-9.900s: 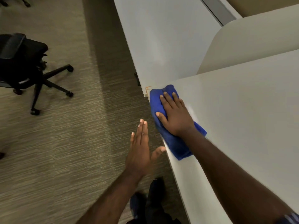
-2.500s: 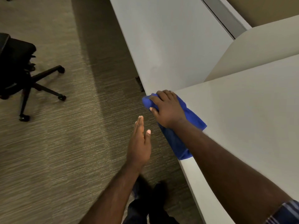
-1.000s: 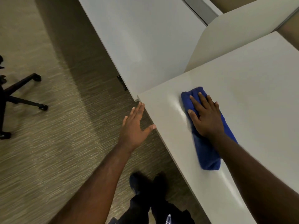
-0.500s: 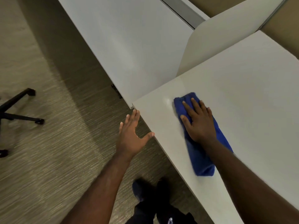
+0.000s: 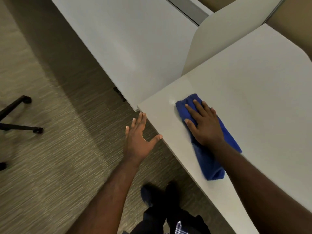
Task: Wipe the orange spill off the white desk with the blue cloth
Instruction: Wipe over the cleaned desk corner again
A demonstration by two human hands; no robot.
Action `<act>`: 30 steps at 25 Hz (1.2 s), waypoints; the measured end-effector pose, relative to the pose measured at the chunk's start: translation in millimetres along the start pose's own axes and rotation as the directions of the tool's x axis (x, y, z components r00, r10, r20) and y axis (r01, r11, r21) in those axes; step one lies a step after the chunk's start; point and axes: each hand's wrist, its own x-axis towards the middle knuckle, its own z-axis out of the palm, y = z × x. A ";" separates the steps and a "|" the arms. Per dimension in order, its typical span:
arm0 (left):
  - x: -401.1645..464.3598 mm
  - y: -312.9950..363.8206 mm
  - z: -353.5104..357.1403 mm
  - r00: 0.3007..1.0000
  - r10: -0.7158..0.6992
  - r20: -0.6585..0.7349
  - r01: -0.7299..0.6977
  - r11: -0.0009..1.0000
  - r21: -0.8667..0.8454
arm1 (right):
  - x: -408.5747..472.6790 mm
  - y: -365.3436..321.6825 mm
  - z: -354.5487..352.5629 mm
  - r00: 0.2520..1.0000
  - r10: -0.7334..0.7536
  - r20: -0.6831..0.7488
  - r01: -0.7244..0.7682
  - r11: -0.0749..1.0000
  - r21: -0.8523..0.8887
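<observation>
Your white desk (image 5: 253,92) fills the right side of the view, with a second white desktop (image 5: 128,41) beyond its far corner and a curved divider panel (image 5: 228,31) standing between them. Striped carpet (image 5: 50,149) covers the floor on the left, where black chair legs (image 5: 15,115) show at the edge. The blue cloth (image 5: 211,159) lies folded long near the desk's front corner. Your right hand (image 5: 204,125) presses flat on it, fingers spread. Your left hand (image 5: 138,137) hovers open beside the desk edge, grasping nothing.
</observation>
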 end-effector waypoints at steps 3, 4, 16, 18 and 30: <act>0.1 0.0 0.1 1.000 0.005 0.027 -0.005 1.000 0.004 | 13.2 -24.7 2.7 0.999 0.028 -0.020 -0.028 1.000 0.009; 0.0 0.1 -0.7 0.999 0.015 0.032 -0.015 1.000 0.004 | 11.1 -34.6 5.1 1.000 -0.009 -0.021 0.010 1.000 0.022; -8.5 2.6 -48.6 0.954 0.068 -0.293 -0.094 0.993 -0.073 | -89.0 -114.7 26.4 0.852 -0.521 0.060 0.505 0.846 0.168; -18.2 6.6 -47.8 0.952 0.094 -0.291 -0.123 0.989 -0.082 | -113.0 -114.5 20.0 0.823 -0.565 0.063 0.551 0.820 0.157; -125.2 128.7 9.1 0.893 0.432 -0.124 -0.450 0.857 -0.250 | -288.6 -28.1 -77.0 0.820 -0.057 -0.570 0.289 0.901 0.325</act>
